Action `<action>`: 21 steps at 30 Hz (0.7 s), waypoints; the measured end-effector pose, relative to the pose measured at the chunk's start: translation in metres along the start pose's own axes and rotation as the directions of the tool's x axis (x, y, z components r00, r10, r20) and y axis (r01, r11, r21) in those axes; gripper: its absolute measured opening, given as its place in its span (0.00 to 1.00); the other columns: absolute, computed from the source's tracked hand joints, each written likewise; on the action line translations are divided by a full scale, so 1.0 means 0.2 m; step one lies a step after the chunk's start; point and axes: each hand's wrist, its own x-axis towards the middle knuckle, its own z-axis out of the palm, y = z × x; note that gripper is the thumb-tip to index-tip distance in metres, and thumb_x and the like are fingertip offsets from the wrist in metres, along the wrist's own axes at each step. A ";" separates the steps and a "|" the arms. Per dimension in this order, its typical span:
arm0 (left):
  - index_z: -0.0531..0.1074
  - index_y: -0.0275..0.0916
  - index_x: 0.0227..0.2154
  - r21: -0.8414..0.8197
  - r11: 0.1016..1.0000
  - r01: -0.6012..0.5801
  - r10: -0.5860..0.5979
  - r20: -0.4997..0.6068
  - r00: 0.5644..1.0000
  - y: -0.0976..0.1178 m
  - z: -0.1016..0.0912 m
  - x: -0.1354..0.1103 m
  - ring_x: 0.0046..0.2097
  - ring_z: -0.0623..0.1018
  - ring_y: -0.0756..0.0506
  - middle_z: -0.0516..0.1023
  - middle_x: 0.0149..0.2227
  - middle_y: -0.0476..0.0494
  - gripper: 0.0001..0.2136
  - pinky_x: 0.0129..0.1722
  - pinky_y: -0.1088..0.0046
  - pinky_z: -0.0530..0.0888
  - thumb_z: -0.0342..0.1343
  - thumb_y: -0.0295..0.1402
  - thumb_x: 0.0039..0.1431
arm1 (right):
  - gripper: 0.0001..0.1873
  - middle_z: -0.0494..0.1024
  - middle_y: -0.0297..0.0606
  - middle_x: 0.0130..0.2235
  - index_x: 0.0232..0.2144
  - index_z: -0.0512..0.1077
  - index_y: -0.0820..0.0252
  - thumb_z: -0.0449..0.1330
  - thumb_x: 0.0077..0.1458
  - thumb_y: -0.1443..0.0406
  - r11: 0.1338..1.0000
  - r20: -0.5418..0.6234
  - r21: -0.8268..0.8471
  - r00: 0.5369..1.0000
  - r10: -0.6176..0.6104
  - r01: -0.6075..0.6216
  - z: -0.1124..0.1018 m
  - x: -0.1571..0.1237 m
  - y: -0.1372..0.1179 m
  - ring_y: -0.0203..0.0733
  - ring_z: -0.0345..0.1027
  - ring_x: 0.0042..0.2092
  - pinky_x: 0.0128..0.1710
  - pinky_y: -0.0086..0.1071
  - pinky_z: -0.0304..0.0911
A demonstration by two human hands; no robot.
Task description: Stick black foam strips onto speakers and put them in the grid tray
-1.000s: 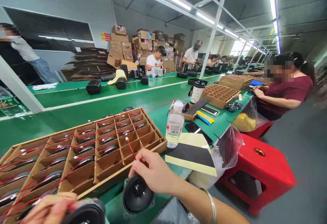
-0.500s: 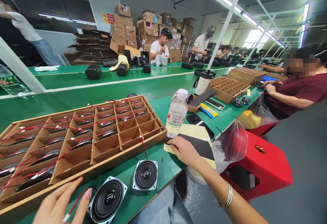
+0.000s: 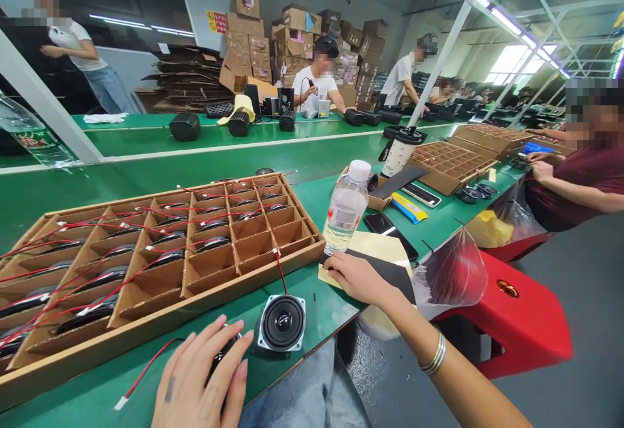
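Left hand [image 3: 199,376] cups a speaker [image 3: 228,350], fingers spread; right hand [image 3: 358,280] lies open on a sheet [image 3: 385,252]. Speaker handling, seemingly, and it calls for a steady lift toward the tray [image 3: 160,321].

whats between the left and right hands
A square-framed speaker sits on the green bench between the left hand and the right hand, in the head view.
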 end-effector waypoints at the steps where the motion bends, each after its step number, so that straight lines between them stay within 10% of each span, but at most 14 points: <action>1: 0.62 0.39 0.47 0.015 1.000 -0.024 0.024 0.018 1.000 0.00 0.00 0.03 0.52 0.65 0.41 0.69 0.45 0.41 0.16 0.55 0.60 0.56 0.48 0.26 0.56 | 0.06 0.70 0.37 0.35 0.36 0.67 0.60 0.51 0.57 0.71 1.000 -0.011 0.017 1.000 0.006 -0.006 0.00 -0.01 0.00 0.40 0.65 0.36 0.35 0.31 0.62; 7: 0.66 0.39 0.48 0.218 0.968 -0.122 0.071 0.228 0.971 -0.05 0.03 0.03 0.48 0.71 0.38 0.72 0.47 0.40 0.20 0.49 0.55 0.61 0.43 0.45 0.58 | 0.15 0.71 0.41 0.41 0.46 0.64 0.61 0.48 0.58 0.74 0.993 -0.088 0.118 0.995 0.040 -0.029 0.02 -0.01 0.02 0.39 0.66 0.42 0.42 0.32 0.64; 21: 0.65 0.49 0.50 0.116 0.952 -0.285 0.238 0.307 0.921 -0.22 -0.05 -0.02 0.50 0.70 0.37 0.71 0.50 0.45 0.20 0.42 0.62 0.69 0.49 0.42 0.54 | 0.08 0.68 0.36 0.32 0.27 0.68 0.59 0.52 0.55 0.71 0.952 -0.219 0.250 0.947 0.234 -0.177 0.07 0.00 -0.07 0.39 0.65 0.35 0.35 0.31 0.62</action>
